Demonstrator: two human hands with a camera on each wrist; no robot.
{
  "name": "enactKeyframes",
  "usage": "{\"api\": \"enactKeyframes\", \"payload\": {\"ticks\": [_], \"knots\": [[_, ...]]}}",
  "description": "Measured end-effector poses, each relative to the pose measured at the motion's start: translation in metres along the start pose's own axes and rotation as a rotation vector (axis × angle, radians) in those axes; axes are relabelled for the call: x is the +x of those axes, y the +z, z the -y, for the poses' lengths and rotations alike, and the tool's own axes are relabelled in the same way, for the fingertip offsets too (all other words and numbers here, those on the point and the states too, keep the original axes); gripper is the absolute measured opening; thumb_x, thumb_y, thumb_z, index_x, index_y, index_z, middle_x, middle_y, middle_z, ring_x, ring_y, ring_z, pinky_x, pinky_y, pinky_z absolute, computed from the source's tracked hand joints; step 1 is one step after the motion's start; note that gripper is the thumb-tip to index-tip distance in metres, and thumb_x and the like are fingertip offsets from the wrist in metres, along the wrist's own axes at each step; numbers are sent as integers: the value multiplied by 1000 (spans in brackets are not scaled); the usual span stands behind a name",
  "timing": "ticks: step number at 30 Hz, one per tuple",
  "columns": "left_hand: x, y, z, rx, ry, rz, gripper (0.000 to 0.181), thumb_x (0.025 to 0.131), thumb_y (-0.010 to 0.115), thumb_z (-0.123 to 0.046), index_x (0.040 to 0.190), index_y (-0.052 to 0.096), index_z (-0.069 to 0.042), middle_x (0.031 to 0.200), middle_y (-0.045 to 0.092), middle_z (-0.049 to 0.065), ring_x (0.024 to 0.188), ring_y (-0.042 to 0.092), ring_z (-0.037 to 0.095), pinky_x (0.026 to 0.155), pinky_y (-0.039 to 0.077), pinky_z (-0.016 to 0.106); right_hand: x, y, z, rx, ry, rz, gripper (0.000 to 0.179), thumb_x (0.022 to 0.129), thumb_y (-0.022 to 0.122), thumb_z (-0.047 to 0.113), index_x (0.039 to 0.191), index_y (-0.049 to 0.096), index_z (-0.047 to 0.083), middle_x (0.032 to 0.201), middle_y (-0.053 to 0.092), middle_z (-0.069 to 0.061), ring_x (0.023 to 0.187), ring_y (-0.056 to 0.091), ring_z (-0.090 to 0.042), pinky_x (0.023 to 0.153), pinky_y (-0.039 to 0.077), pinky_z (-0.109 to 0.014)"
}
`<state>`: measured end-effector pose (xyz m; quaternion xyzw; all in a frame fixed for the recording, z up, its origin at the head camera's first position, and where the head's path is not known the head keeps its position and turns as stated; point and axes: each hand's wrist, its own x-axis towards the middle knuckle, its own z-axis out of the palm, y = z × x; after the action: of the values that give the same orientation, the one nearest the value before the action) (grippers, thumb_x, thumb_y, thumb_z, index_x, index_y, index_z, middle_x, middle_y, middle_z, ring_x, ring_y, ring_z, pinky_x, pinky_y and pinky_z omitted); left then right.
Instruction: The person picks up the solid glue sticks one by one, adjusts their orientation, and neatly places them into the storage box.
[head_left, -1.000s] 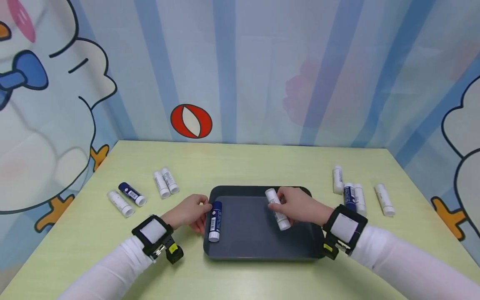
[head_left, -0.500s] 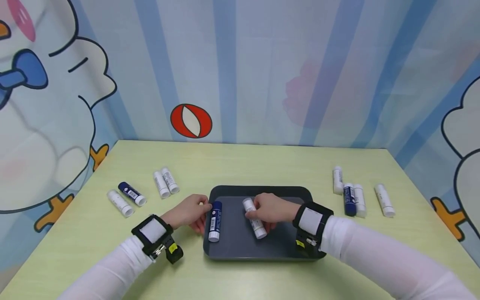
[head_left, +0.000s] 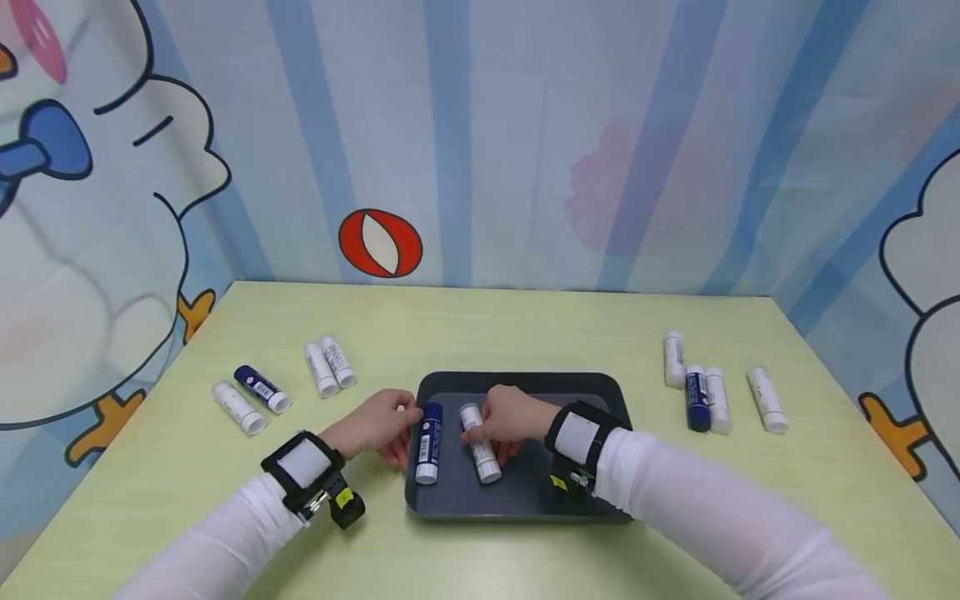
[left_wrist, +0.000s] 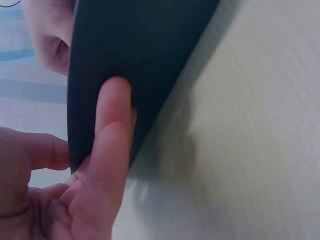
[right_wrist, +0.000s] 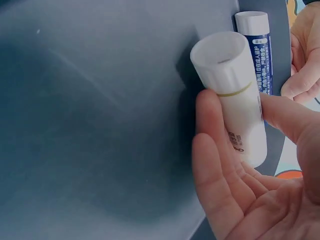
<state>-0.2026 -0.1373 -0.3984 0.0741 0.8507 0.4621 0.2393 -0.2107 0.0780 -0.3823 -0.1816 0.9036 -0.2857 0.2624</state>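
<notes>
A dark grey tray (head_left: 525, 500) lies at the middle of the green table (head_left: 480, 333). Along its left side rests a blue tube (head_left: 428, 442) with a white cap. My left hand (head_left: 386, 425) holds it at its far end with the thumb. One of the hand's fingers (left_wrist: 112, 130) presses the tray's outer wall (left_wrist: 140, 45). Just right of the blue tube, my right hand (head_left: 510, 415) grips a white tube (head_left: 482, 454) low over the tray floor (right_wrist: 100, 125). In the right wrist view the white tube (right_wrist: 235, 95) sits between thumb and fingers, next to the blue tube (right_wrist: 256, 50).
Left of the tray lie a white tube (head_left: 238, 407), a blue one (head_left: 262, 388) and a white pair (head_left: 330, 367). To the right are a white tube (head_left: 674, 358), a blue one (head_left: 697, 398) and two white ones (head_left: 717, 398) (head_left: 768, 398). Cartoon backdrop walls enclose three sides.
My right hand has carried the white tube leftward across the tray, from its right part to beside the blue tube. The left hand and blue tube have stayed put.
</notes>
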Motion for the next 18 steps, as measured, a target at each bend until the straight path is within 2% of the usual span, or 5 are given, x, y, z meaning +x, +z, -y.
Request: {"api": "enactKeyframes", "payload": {"ticks": [9, 18], "knots": [[-1, -1, 0, -1, -6, 0, 17, 93, 41, -15, 83, 45, -1, 63, 59, 14, 51, 59, 27, 47, 49, 34, 9, 7, 4, 63, 42, -12, 34, 78, 69, 33, 63, 60, 4, 56, 60, -6, 49, 59, -18, 49, 48, -28], [-1, 0, -2, 12, -1, 0, 17, 93, 41, -16, 84, 46, -2, 63, 59, 14, 51, 59, 27, 47, 48, 34, 7, 12, 12, 145, 78, -33, 34, 79, 68, 31, 66, 58, 1, 57, 60, -8, 50, 60, -19, 50, 49, -29]]}}
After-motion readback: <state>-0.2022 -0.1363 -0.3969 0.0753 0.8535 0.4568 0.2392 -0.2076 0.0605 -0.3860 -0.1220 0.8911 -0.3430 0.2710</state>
